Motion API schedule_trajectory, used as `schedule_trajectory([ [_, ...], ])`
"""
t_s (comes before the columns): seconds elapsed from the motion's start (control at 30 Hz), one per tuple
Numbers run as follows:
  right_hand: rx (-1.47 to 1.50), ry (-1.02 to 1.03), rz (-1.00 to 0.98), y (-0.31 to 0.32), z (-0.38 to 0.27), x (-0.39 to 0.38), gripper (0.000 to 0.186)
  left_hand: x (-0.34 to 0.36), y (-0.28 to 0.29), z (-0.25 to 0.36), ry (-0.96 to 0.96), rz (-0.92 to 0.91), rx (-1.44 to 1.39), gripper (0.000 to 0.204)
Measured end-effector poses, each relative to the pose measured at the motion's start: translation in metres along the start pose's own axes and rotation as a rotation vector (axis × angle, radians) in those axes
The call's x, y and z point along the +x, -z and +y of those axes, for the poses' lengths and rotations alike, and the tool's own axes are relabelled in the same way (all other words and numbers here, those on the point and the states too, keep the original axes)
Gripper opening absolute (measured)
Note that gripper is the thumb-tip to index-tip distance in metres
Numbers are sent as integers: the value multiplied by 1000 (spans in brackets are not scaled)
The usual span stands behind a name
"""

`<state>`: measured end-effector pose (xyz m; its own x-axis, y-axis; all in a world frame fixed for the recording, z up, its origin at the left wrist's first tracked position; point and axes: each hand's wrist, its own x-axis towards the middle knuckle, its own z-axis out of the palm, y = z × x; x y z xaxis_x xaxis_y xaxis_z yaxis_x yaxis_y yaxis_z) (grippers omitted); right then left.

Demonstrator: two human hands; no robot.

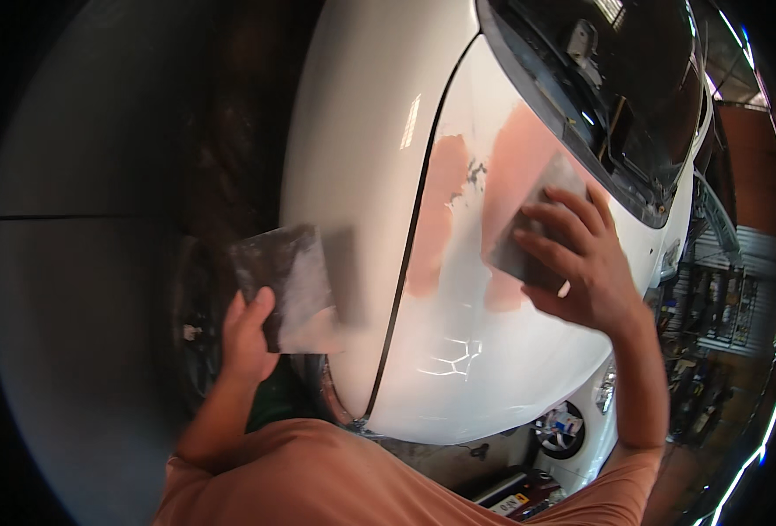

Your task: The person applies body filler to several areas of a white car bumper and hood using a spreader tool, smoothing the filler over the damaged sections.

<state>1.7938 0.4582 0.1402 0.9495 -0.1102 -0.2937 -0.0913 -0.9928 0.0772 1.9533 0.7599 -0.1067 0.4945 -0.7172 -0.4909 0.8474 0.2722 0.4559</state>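
Observation:
My left hand [249, 337] grips the lower left edge of a square dark plate [274, 272], thumb on top. Pale smears cover part of the plate, and pinkish filler [322, 323] lies at its lower right corner. My right hand [576, 254] holds a flat dark grey spreader [532, 254] with fingers spread over it, against the white car hood [484, 386]. Beneath and around the spreader is a smooth pink filler patch [515, 162]. A second pink patch [436, 219] lies left of it, beside the panel gap. Small dark chipped marks [475, 173] show between the patches.
The white fender [353, 131] curves down on the left, above a dark wheel [197, 329]. The windshield [633, 96] borders the hood at upper right. Another white car's wheel [560, 430] stands at lower right. Cluttered shelving [725, 307] lines the far right.

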Motion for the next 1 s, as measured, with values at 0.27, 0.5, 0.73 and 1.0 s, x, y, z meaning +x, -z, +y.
schedule_trajectory([
  [0.27, 1257, -201, 805, -81, -190, -145, 68, -85, -123, -46, 181, -247, 122, 33],
  [0.5, 936, -454, 753, -76, -248, -208, 53, -151, -158, -71, 106, -361, 306, 26],
  [0.73, 535, -783, 832, -67, -271, -295, 50, -205, -176, -66, -460, -628, 757, 26],
  [1.0, 386, -658, 710, -47, -278, -261, 50, -222, -180, -61, -704, -741, 1030, 26],
])
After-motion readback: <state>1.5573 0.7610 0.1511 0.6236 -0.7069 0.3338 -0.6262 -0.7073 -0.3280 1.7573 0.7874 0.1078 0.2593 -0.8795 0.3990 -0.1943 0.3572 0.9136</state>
